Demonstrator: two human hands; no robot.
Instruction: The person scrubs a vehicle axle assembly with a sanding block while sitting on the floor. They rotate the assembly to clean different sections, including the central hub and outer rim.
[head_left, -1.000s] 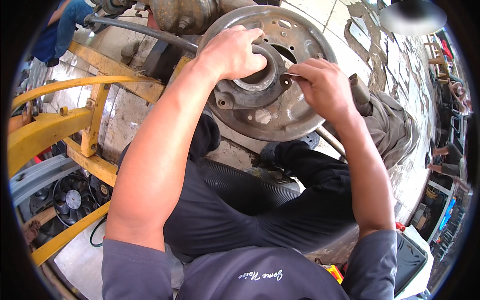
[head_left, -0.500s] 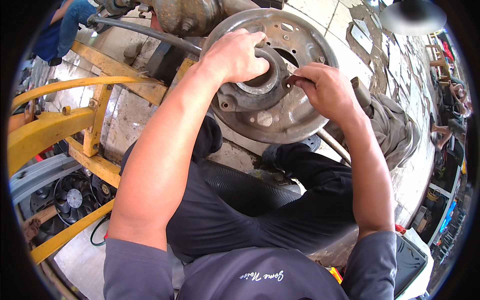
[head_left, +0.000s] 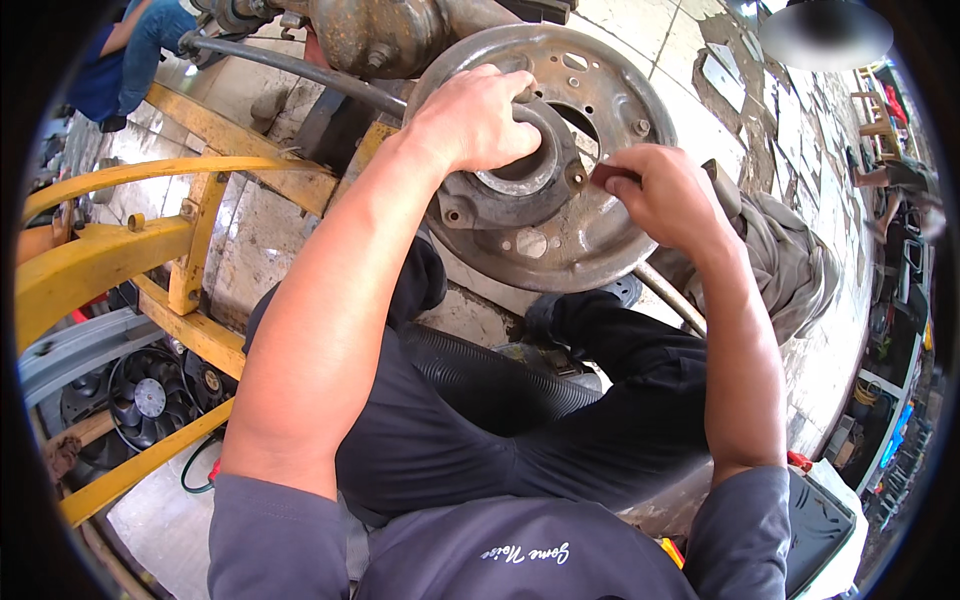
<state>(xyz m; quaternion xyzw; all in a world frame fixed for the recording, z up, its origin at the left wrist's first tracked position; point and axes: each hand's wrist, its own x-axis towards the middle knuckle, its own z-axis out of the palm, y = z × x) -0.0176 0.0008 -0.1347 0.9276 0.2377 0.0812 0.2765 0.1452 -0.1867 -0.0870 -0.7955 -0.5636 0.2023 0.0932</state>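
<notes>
A round, worn metal brake backing plate [head_left: 610, 245] lies in front of me, with holes and a slot cut through it. On it sits a thick grey metal flange [head_left: 505, 212] with a central bore and bolt holes at its corners. My left hand [head_left: 472, 122] grips the flange's raised ring, its thumb over the bore. Pinched in my right hand [head_left: 665, 195] is a small, flat dark-red piece [head_left: 609, 174], possibly folded sandpaper. It is just right of the flange's right bolt hole, over the plate.
A rusty axle housing [head_left: 375, 35] lies beyond the plate, and a long metal rod [head_left: 290, 67] runs to its left. Yellow metal frames [head_left: 105, 255] stand at left, above a black fan [head_left: 150, 397]. Grey cloth [head_left: 790, 265] lies at right. Another person's leg [head_left: 155, 50] shows far left.
My right hand has drawn slightly right and down, away from the flange's bolt hole, with the dark-red piece. My left hand keeps its grip on the ring.
</notes>
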